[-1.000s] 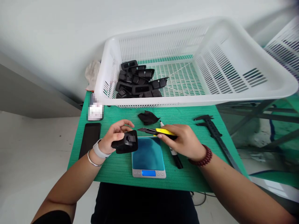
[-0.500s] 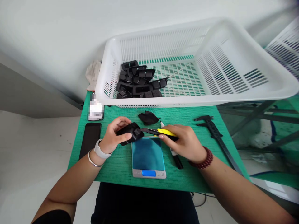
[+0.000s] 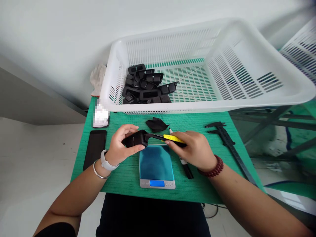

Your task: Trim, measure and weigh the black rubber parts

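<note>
My left hand (image 3: 120, 144) is closed around a black moulded plastic part (image 3: 135, 139), thumb along its near side. In my right hand (image 3: 194, 146) is a yellow and black utility knife (image 3: 174, 138), its blade end pointing left and meeting the part's right edge. Just below and between the hands lies a digital scale (image 3: 156, 164) with a blue-lit display. A marker pen (image 3: 187, 169) rests partly under my right hand. Beyond the knife, a thin scrap of black material (image 3: 157, 124) lies on the green mat.
A large white basket (image 3: 197, 106) stands at the back, with several black plastic parts (image 3: 150, 94) in its left side. A caliper (image 3: 225, 140) lies at the right. A black phone (image 3: 95, 148), a pixelated item (image 3: 101, 114) and a glove (image 3: 98, 79) are at the left.
The black part has turned in my left hand, so its side now faces me more. My right hand and the knife have shifted slightly left.
</note>
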A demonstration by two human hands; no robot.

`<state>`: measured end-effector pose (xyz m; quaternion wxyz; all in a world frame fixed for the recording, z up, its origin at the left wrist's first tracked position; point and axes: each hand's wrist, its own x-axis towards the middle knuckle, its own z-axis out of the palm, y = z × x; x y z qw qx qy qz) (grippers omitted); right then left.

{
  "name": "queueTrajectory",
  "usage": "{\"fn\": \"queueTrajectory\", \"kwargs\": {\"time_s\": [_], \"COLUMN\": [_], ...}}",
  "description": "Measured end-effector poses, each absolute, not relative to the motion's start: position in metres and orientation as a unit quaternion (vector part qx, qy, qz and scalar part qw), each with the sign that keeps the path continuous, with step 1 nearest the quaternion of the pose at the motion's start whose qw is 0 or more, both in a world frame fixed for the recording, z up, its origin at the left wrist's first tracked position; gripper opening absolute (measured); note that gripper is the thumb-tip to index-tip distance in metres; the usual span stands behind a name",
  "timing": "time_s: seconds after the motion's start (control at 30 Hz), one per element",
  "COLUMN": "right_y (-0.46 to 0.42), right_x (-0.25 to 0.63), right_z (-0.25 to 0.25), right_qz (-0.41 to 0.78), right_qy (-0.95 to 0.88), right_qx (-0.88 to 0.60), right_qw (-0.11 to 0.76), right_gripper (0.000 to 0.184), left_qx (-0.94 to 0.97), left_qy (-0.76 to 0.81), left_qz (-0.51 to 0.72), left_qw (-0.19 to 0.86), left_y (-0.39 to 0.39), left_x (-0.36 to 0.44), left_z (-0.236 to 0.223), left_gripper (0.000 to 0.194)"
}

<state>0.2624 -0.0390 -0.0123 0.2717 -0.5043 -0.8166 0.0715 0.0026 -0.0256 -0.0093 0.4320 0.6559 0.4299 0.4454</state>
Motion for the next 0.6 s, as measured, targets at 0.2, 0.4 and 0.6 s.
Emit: {"fn": "queueTrajectory", "kwargs": {"time_s": [0.2, 0.4, 0.6], "right_y": [-0.0387, -0.0392, -0.0386], "right_x": [0.2621, 0.2619, 0.2614], "right_z": [-0.0135, -0.0141, -0.0142], "right_qz": [0.054, 0.068, 0.07], "right_qy": [-0.821, -0.82, -0.821], "right_qx": [-0.497, -0.5, -0.496], "right_qw": [0.277, 0.271, 0.273], "right_gripper": [0.039, 0.04, 0.04], "left_qx": [0.676, 0.681, 0.681], "left_qy": [0.423, 0.429, 0.442], "left_qz": [0.45, 0.442, 0.447], "left_qw": [0.402, 0.397, 0.375], "left_y": [-0.0259, -0.0275, -0.0258], "left_x": [0.0025, 0.0025, 0.0016], "left_z": [-0.0087, -0.0079, -0.0083], "left_gripper": [0.054, 0.054, 0.053]}}
